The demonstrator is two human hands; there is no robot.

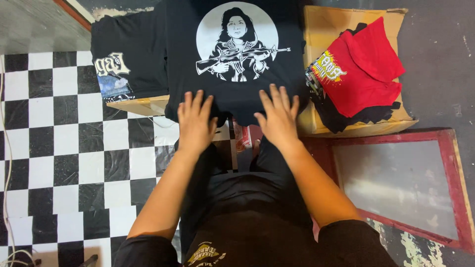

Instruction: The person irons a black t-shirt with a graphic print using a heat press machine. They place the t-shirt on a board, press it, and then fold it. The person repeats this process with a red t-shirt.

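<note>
Cardboard box (pixel 321 29) at right holding red shirts (pixel 366 74), black shirt (pixel 232 99) with round white print, top pointing away, left hand (pixel 195 123) and right hand (pixel 278 118) flat, fingers spread on its near edge

This looks like a small shop where shirts get printed. A black shirt with a white round picture (pixel 236 47) lies on the surface. More printed shirts, red and black (pixel 358 74), sit in a cardboard box (pixel 321 24). A red wooden printing frame with a screen (pixel 401 180) rests on the worn floor.
</note>
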